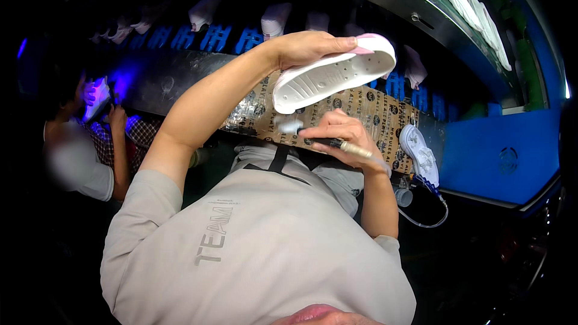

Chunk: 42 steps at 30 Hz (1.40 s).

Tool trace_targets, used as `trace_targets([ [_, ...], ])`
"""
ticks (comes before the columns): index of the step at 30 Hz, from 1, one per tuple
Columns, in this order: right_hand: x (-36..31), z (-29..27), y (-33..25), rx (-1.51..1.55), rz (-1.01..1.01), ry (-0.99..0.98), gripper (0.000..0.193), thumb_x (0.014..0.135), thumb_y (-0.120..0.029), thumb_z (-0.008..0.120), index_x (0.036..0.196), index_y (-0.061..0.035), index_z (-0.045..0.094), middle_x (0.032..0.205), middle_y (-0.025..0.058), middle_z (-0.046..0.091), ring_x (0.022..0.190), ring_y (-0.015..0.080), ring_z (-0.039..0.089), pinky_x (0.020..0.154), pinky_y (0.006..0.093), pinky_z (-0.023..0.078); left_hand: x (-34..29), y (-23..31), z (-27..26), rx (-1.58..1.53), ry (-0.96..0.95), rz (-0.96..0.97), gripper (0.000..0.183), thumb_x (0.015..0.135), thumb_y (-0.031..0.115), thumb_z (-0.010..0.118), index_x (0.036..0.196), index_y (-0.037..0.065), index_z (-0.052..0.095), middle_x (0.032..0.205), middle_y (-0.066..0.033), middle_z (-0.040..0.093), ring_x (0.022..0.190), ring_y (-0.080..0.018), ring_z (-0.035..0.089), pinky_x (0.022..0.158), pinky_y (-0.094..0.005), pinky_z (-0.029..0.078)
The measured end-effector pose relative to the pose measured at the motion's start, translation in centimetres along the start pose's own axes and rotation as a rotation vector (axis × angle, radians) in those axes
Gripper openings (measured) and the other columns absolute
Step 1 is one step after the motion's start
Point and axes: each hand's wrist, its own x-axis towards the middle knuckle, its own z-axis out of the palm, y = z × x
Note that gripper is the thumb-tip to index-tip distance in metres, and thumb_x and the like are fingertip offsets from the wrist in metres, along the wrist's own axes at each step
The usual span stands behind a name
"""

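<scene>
My left hand [307, 49] grips a white shoe sole [331, 81] with pink on its far edge, thumb on the rim. The sole is tilted, its ribbed and dotted cupped side facing me. Below it, my right hand [346, 135] is closed around a brush [328, 142] with a dark and tan handle. The brush's pale head [290, 126] points left, apart from the sole and a little blurred. From the handle's rear a clear tube runs along my right wrist.
Brown printed tape covers part of the bench [250, 114]. At its right end lie a white shoe piece [419, 153] and a small cup [403, 196] near a thin hose. Blue holders [217, 37] carry pale shoe parts behind. Another person [84, 156] works at the left with a lit shoe.
</scene>
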Motion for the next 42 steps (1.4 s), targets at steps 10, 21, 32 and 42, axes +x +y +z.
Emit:
trace_targets([
  [10,-0.5,-0.6,-0.3,0.032,0.030,0.145,0.033,0.078,-0.008,0.083,0.110,-0.0149,0.079,0.084,0.0041,0.068,0.081,0.0209,0.062,0.075,0.0344,0.049,0.5,3.5,1.7,0.336,-0.133,-0.238,0.072,0.101,0.064,0.048,0.134,0.003,0.067,0.138,-0.0256,0.061,0.129,-0.0377,0.058,0.108,-0.0434,0.042],
  [21,-0.5,-1.8,-0.9,-0.231,0.080,0.174,0.032,0.077,-0.012,0.084,0.109,-0.0164,0.079,0.080,0.0023,0.065,0.078,0.0201,0.061,0.080,0.0342,0.050,0.5,2.3,0.5,0.506,-0.206,-0.322,0.077,0.096,0.072,0.049,0.133,0.008,0.069,0.142,-0.0240,0.060,0.132,-0.0385,0.056,0.111,-0.0447,0.040],
  [32,-1.8,-3.7,-1.2,-0.134,0.100,0.054,0.034,0.078,-0.009,0.083,0.111,-0.0162,0.079,0.081,0.0019,0.066,0.077,0.0177,0.059,0.080,0.0333,0.046,0.5,0.6,-0.9,0.541,-0.225,-0.347,0.080,0.094,0.074,0.049,0.139,0.010,0.065,0.147,-0.0234,0.056,0.138,-0.0391,0.051,0.116,-0.0462,0.036],
  [42,-3.1,-4.9,-0.5,-0.310,0.123,0.214,0.032,0.080,-0.011,0.082,0.112,-0.0155,0.078,0.082,0.0022,0.066,0.079,0.0182,0.059,0.076,0.0327,0.043,-1.5,1.1,-1.4,0.503,-0.118,-0.285,0.075,0.095,0.071,0.052,0.130,0.008,0.071,0.134,-0.0235,0.066,0.124,-0.0353,0.064,0.103,-0.0379,0.049],
])
